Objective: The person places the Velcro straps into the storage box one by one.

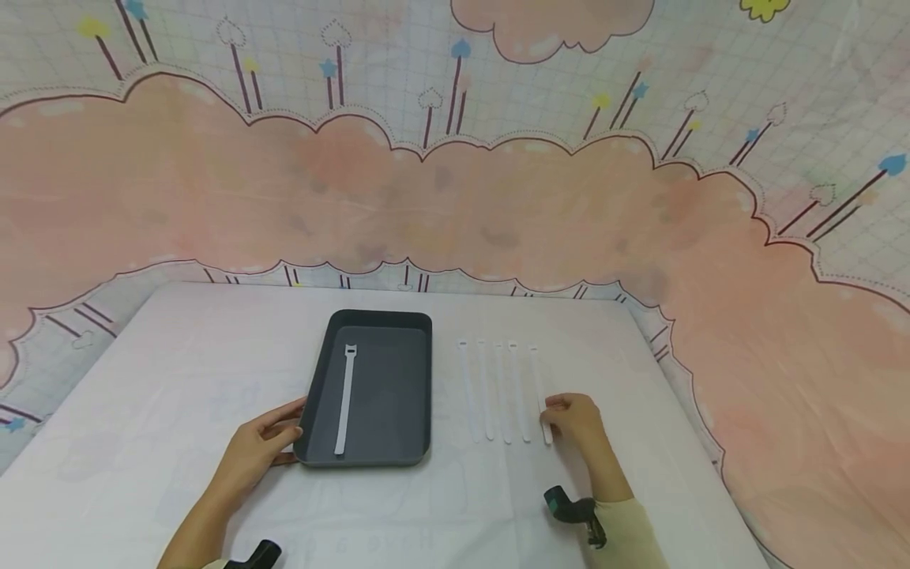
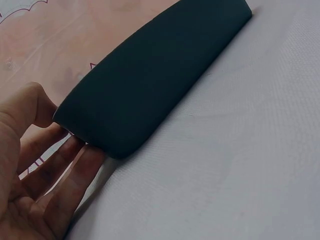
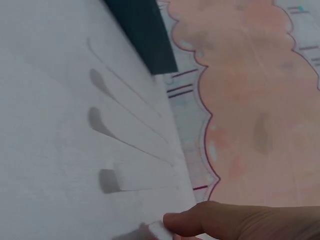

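A dark grey tray (image 1: 384, 458) lies on the white table. Inside it, toward the left, rests one white cable strap (image 1: 344, 403) with a slotted head at the far end. My left hand (image 1: 252, 450) grips the tray's near left side; in the left wrist view the thumb is at the rim and the fingers (image 2: 75, 175) are against the wall. Several similar white straps (image 1: 498, 395) lie side by side right of the tray. At the rightmost strap (image 1: 536, 371), my right hand (image 1: 574, 419) pinches the near part between thumb (image 3: 187, 223) and fingers.
The white table (image 1: 213, 348) ends at a far edge in front of a peach and white patterned cloth (image 1: 455, 205). Each wrist carries a black camera mount, such as the right mount (image 1: 572, 510).
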Tool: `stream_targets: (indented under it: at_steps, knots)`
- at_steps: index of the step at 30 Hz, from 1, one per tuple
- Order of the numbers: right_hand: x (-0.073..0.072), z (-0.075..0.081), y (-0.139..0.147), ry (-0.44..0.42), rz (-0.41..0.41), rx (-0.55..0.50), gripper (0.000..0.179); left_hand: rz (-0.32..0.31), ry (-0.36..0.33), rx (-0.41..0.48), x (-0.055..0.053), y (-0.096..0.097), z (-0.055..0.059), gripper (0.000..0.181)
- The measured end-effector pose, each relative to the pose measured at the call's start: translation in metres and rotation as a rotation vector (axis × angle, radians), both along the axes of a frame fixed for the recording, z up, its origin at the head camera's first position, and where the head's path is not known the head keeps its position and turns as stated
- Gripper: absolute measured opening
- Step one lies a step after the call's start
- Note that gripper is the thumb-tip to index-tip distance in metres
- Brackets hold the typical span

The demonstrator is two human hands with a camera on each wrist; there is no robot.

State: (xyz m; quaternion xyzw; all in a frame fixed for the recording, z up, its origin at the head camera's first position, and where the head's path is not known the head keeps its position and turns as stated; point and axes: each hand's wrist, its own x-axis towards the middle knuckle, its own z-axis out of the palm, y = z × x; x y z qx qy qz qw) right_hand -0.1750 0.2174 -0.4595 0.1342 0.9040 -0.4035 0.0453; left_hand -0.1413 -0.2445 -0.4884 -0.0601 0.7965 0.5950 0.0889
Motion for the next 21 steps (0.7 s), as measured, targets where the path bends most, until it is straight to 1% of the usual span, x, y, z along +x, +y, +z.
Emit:
stream_targets:
  at_steps: [2,6,12,16,21]
  knots:
    - [0.000,0.002,0.003,-0.030,0.013,-0.052,0.034,0.000,0.006,0.005,0.000,0.000,0.001,0.054]
    - [-0.001,0.003,0.008,-0.075,0.010,-0.169,0.035,-0.001,0.018,0.014,0.001,0.000,0.002,0.054]
    - [-0.003,-0.001,0.017,-0.098,0.006,-0.337,0.036,-0.005,0.021,0.013,0.001,0.000,0.002,0.054]
    - [-0.004,-0.001,0.019,-0.113,-0.003,-0.383,0.038,-0.005,0.017,0.006,0.001,0.000,0.002,0.054]
    - [-0.004,0.001,0.019,-0.129,-0.007,-0.396,0.039,-0.004,0.003,0.002,0.000,-0.001,0.002,0.054]
